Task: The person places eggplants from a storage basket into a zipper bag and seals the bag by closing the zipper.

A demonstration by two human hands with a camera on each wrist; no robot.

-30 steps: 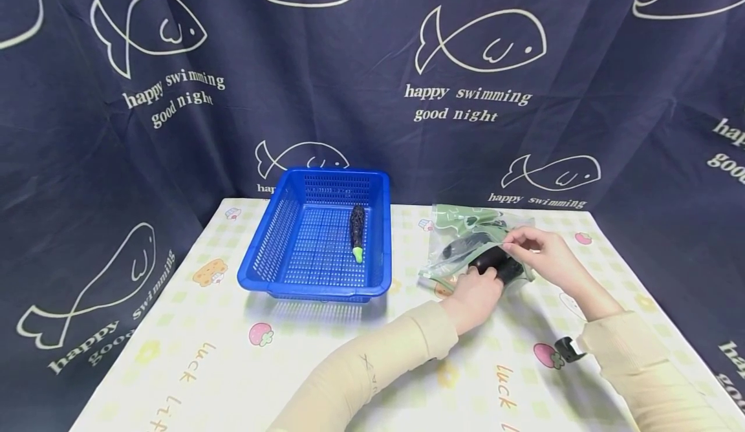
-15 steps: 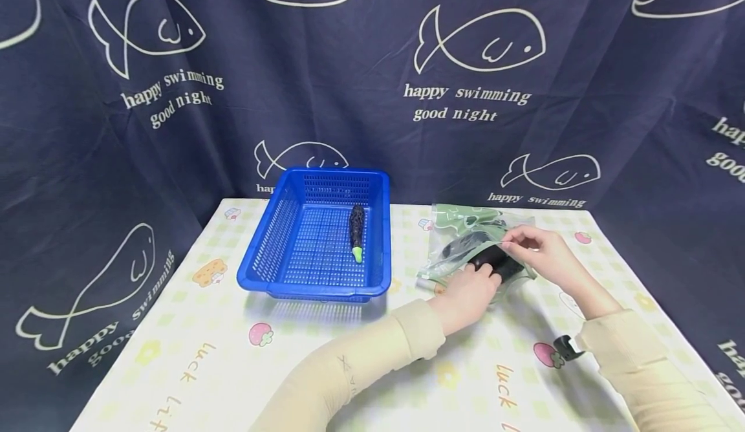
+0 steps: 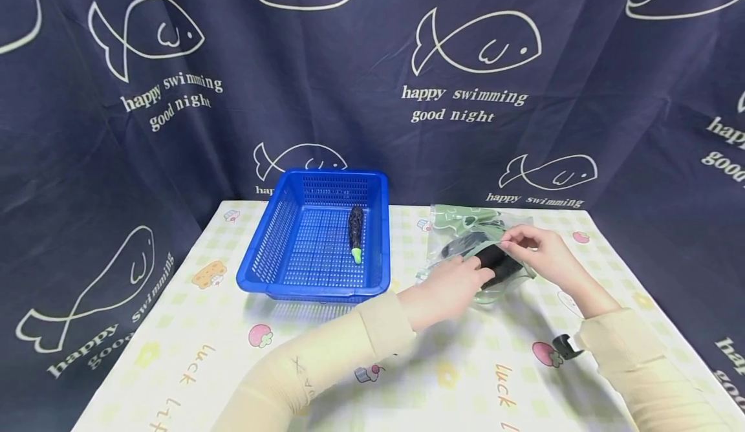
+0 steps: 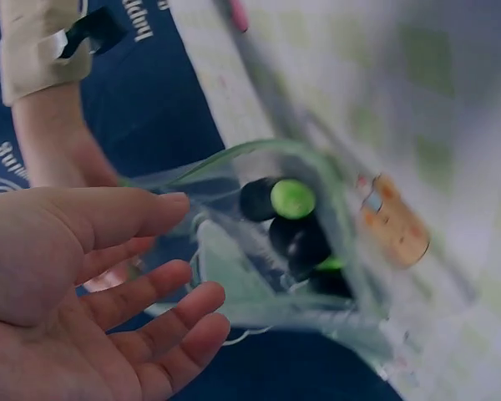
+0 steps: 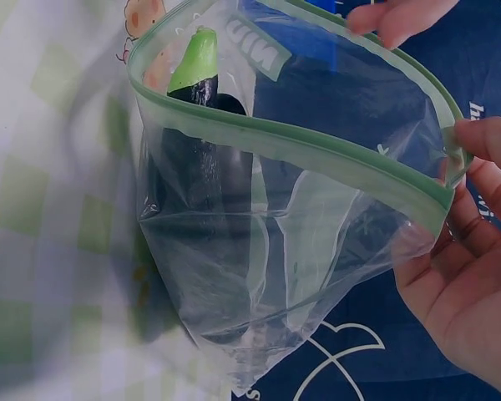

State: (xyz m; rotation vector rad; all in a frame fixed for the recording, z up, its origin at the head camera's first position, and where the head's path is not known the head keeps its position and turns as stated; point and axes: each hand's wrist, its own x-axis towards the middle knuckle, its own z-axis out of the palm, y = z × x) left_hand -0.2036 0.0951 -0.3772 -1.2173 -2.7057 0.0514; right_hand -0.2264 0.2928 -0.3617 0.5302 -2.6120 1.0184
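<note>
Head view: bag near the table's far right edge, mouth pinched open by right hand so left hand, fingers relaxed, empty, clears aubergines inside; basket beside.

Clear, glossy plastic bag with matt green rim, shiny dark eggplants inside; perforated blue plastic basket; printed tablecloth.

blue basket on patterned table
</note>
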